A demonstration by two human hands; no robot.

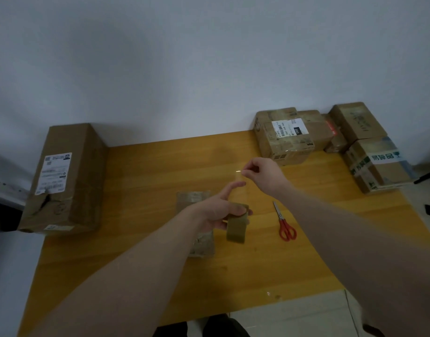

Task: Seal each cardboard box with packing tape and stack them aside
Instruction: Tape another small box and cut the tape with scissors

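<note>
Packing tape [237,227] is the roll in the left hand [223,210], gripped with the thumb over its top while the index finger points out straight toward the right hand. A clear strip of tape [239,188] runs up from the roll to the right hand [262,173], which pinches the strip's free end between thumb and fingertips, just above and beyond the left hand. Directly under the left hand and wrist lies a small flat cardboard box [199,239] on the yellow wooden table [141,190], mostly hidden by the arm. Red-handled scissors [283,223] lie on the table just right of the left hand and below the right forearm, blades pointing away from the person. Far left of both hands a tall cardboard box [65,178] with a white shipping label stands at the table's edge against the wall. Beyond the right hand, at the far right corner, a cluster of cardboard boxes sits close together: a labelled box [284,137] nearest the hand, a box with green print [377,164] further right, and a plain box [357,121] resting on top behind it. Whether these are all taped shut cannot be told.
</note>
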